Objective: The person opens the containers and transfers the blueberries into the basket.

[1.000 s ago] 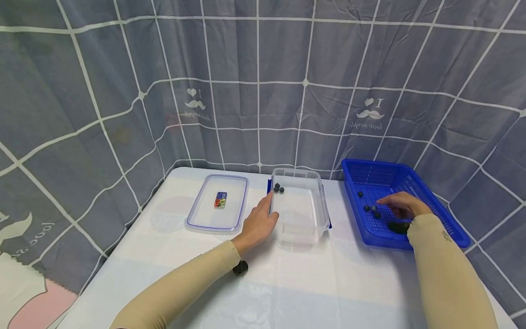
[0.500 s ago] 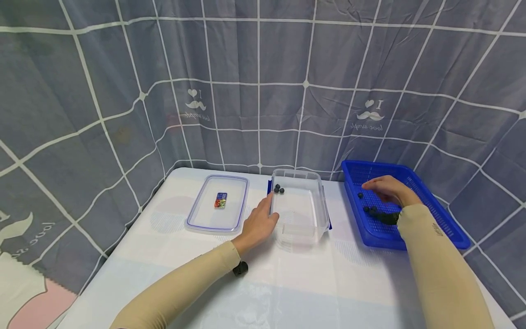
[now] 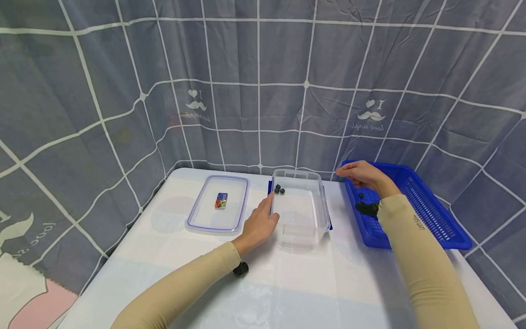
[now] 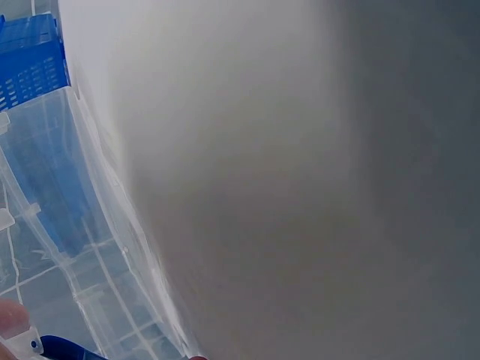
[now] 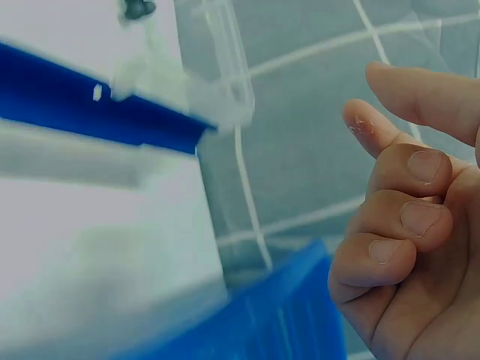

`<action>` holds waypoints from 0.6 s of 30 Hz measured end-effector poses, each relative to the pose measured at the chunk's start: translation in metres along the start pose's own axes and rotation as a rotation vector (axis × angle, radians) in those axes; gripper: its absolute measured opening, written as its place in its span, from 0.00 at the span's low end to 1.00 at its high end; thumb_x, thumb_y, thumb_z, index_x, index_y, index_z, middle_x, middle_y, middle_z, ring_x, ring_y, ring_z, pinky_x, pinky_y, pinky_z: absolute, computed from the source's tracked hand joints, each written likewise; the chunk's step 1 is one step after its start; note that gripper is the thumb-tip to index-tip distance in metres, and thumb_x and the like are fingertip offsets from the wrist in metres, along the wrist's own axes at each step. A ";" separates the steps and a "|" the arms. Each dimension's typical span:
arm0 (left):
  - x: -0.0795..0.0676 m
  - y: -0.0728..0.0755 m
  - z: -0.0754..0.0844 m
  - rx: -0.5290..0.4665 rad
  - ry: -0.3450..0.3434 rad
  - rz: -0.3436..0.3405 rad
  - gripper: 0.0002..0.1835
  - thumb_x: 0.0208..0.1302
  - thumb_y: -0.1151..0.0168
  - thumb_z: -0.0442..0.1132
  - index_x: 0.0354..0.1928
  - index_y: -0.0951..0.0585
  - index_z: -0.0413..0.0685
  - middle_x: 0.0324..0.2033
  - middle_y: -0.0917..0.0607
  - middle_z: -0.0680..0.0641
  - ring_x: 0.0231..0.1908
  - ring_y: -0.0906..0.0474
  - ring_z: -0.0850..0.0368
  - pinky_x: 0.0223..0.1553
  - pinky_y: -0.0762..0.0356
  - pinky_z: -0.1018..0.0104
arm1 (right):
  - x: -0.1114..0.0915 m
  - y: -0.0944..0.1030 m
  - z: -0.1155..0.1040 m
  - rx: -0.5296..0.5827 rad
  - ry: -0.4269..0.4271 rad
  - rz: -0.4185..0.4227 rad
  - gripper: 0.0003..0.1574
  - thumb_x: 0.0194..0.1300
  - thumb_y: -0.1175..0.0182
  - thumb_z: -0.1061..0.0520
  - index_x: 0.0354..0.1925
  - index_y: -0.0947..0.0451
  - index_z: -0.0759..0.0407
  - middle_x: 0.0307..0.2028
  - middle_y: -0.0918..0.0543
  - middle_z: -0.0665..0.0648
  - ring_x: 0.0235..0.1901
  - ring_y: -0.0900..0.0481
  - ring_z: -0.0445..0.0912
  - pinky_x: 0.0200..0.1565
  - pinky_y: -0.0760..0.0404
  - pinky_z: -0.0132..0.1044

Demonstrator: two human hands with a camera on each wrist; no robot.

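Note:
My left hand (image 3: 257, 226) rests at the left side of a clear plastic food container (image 3: 301, 205), fingers mostly straight. One fingertip (image 4: 13, 316) shows by the container's blue-and-clear edge in the left wrist view. Several dark round berries (image 3: 279, 189), like blueberries, lie in the container's far left corner. Above the left rim of a blue plastic basket (image 3: 431, 201) hovers my right hand (image 3: 365, 177). In the right wrist view, its thumb and index finger are close together and the other fingers curl; no berry shows between them. A berry (image 3: 361, 195) lies in the basket, partly blocked by my arm.
The container's clear lid (image 3: 202, 211), with a blue edge and a fruit label (image 3: 220, 200), lies to the left. A white cloth (image 3: 304, 283) covers the table. A grey checked curtain (image 3: 283, 109) hangs behind. A dark wrist camera (image 3: 367, 209) sits at my right cuff.
My right hand has risen from the basket's floor and moved left towards the container, reaching the basket's left rim. My left hand and the container have stayed in place.

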State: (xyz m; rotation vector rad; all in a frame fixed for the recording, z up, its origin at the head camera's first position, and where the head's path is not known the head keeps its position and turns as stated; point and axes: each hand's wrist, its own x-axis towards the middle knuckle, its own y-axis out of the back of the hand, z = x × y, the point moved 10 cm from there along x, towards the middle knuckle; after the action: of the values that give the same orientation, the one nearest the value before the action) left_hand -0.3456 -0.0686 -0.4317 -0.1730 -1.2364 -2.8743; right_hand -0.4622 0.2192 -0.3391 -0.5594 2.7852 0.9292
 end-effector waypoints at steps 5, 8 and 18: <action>0.000 0.001 0.001 -0.005 -0.006 0.008 0.37 0.70 0.57 0.53 0.81 0.48 0.62 0.77 0.38 0.53 0.70 0.33 0.42 0.64 0.31 0.39 | 0.008 -0.018 -0.019 0.001 0.004 -0.025 0.30 0.73 0.41 0.47 0.65 0.26 0.63 0.16 0.43 0.45 0.18 0.44 0.42 0.28 0.38 0.35; 0.000 0.001 0.001 -0.008 -0.004 0.005 0.37 0.70 0.57 0.54 0.81 0.48 0.62 0.77 0.39 0.53 0.70 0.33 0.42 0.64 0.32 0.39 | 0.013 -0.029 -0.026 0.002 0.001 -0.040 0.32 0.73 0.41 0.46 0.67 0.28 0.62 0.17 0.42 0.46 0.19 0.43 0.42 0.28 0.37 0.35; -0.003 0.000 0.002 -0.012 -0.004 -0.002 0.37 0.71 0.57 0.53 0.81 0.49 0.63 0.77 0.39 0.53 0.70 0.34 0.42 0.65 0.32 0.39 | 0.037 -0.067 -0.039 0.071 0.032 -0.061 0.27 0.72 0.39 0.49 0.63 0.23 0.60 0.17 0.42 0.47 0.20 0.45 0.43 0.28 0.38 0.35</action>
State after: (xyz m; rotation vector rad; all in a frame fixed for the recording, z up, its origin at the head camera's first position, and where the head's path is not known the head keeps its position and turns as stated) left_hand -0.3424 -0.0676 -0.4305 -0.1773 -1.2204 -2.8855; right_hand -0.4709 0.1349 -0.3541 -0.6496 2.7992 0.8131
